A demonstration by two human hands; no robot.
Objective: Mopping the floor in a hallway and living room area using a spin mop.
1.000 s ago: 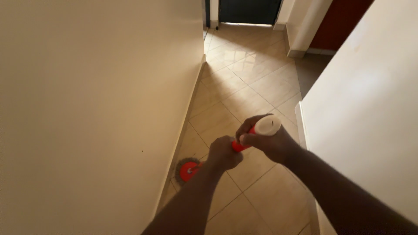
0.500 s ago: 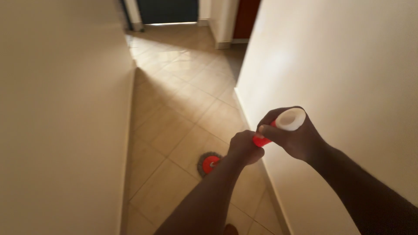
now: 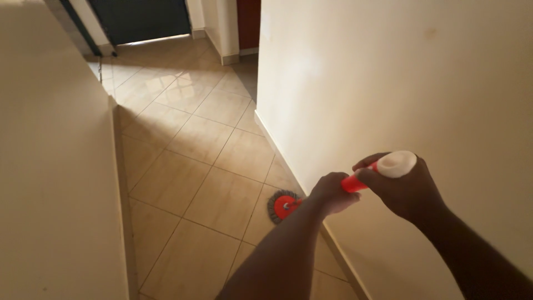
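Orange plastic runs through our grip: our right hand [image 3: 408, 191] closes around the white-capped orange mop handle [image 3: 383, 169] at its top, our left hand [image 3: 332, 194] wraps it lower. The round orange mop head with grey fringe [image 3: 284, 206] rests on the beige tiled floor [image 3: 189, 183] at its right edge, just beside the cream wall's skirting [image 3: 288, 166]; nothing shows which tiles are already mopped.

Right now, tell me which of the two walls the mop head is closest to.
The wall on the right: the round orange mop head with its grey fringe sits on the tiled floor near that wall's skirting, well apart from the left wall.
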